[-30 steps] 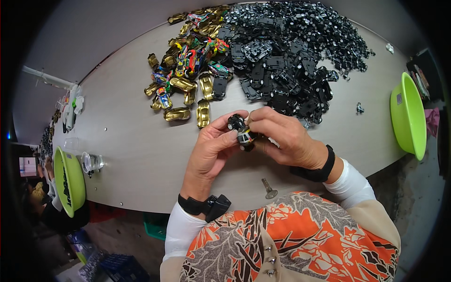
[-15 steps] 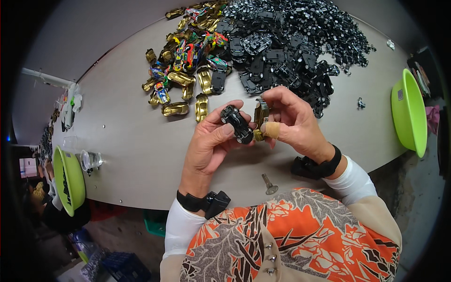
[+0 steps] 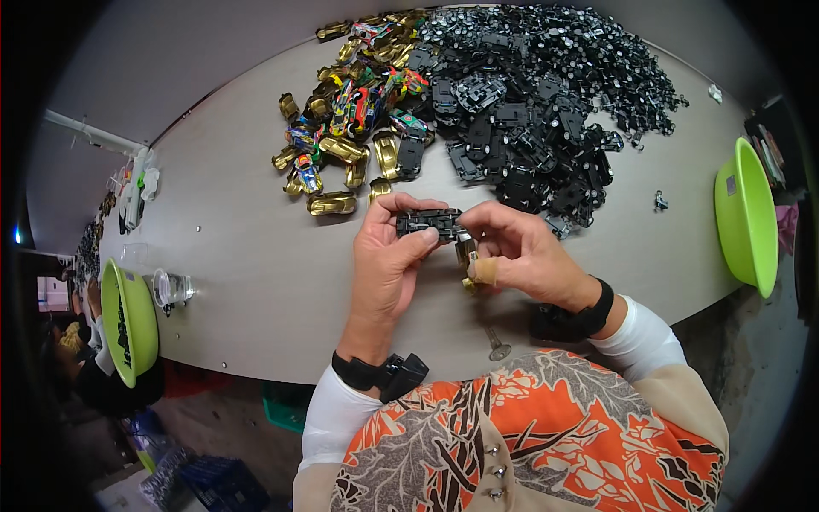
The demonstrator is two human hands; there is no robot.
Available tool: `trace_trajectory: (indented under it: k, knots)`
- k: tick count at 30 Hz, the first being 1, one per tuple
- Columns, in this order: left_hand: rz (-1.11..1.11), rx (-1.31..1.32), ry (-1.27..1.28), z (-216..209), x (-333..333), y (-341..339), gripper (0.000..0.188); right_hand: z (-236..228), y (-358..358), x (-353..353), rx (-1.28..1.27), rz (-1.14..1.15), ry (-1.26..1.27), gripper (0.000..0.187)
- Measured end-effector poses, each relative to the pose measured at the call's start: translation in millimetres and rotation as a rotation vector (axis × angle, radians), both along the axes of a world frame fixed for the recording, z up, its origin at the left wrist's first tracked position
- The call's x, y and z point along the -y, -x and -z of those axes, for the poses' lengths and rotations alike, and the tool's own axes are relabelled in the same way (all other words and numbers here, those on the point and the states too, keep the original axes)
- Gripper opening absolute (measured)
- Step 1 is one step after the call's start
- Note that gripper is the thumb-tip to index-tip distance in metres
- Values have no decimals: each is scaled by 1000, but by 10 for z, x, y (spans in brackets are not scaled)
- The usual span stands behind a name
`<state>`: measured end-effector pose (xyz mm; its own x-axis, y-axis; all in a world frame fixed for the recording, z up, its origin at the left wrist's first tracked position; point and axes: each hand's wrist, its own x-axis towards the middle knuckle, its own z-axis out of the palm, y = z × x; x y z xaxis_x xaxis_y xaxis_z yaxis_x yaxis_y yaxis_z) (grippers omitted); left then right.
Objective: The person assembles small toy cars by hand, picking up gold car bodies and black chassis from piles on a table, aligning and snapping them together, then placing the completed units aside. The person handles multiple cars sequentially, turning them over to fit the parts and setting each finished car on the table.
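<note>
My left hand grips a black toy car chassis, its wheels and underside showing, with the thumb pressed on it. Close beside it, my right hand pinches a gold toy car body between thumb and fingers; a tan bandage wraps the thumb. The body is partly hidden by the fingers. Ahead of my hands lies a heap of black chassis. To its left are gold and multicoloured car bodies. A small metal tool with a round end rests on the table near my body.
A large pile of small wheel parts spreads across the back of the table. Green basins stand at the right and the left. A clear plastic cup is beside the left basin. Another person's arm shows at far left.
The chassis in my left hand has turned from slanting to nearly level. My right hand has tilted the gold body and brought it slightly lower beside the chassis.
</note>
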<state>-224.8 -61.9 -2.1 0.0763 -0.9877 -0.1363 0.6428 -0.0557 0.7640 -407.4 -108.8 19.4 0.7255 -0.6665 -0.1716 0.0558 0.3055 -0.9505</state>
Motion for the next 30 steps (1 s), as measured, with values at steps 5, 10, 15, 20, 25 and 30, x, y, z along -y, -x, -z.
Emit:
trace_trajectory:
  k: [5,10,15,20,25,30]
  knots:
    - [5,236,76,19,-33,47,36,-51,14,43,-26,119,80,39]
    - [70,134,34,2,-57,63,28,16,30,91,-3,174,208,37]
    - [13,186,40,-51,-42,107,24,19,40,76,-38,183,301,37]
    - [39,210,30,47,-55,81,18,41,22,69,-64,199,323,37]
    - [166,253,76,56,-71,65,16,58,31,71,-92,176,438,38]
    - [211,-50,-15,-75,-34,41,49,-5,42,58,8,226,219,43]
